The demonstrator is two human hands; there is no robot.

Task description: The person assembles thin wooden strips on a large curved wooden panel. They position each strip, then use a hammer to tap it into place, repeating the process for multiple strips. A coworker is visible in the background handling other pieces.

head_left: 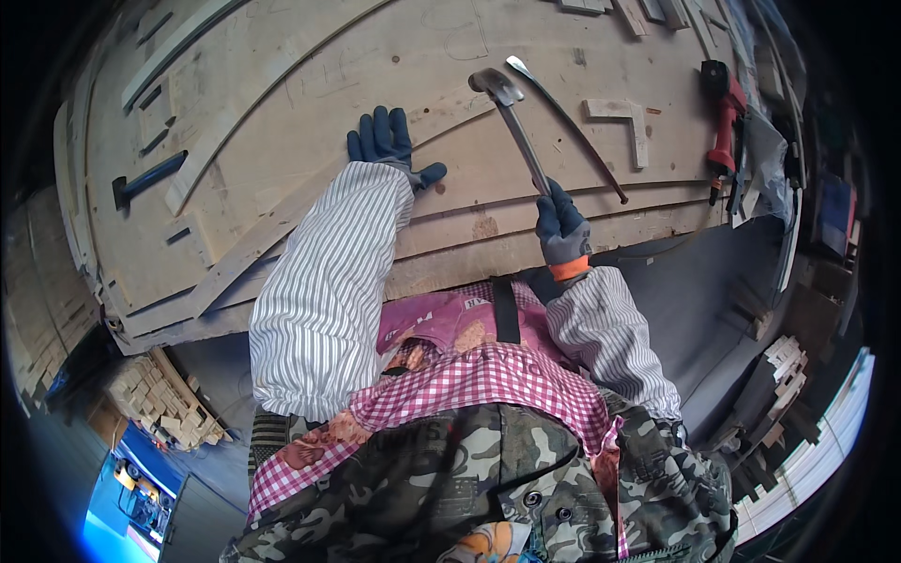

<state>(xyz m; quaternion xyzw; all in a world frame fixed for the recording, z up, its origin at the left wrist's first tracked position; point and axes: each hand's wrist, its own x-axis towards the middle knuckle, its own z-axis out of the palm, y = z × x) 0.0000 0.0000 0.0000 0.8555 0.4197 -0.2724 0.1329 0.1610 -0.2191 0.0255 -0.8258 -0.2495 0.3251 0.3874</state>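
My right hand, in a dark blue and grey glove with an orange cuff, grips the handle of a claw hammer. The hammer's metal head is raised toward the middle of the wooden worktop. My left hand, gloved the same way, lies with fingers spread over a long thin wooden strip that runs diagonally across the boards. Just right of the hammer rests a pry bar with a flattened pale end. An L-shaped wooden piece lies farther right.
A red power tool lies along the right edge by plastic sheeting. Another hammer rests at the left beside a curved strip. Wood offcuts sit along the far edge. Stacked wood blocks stand below at the left.
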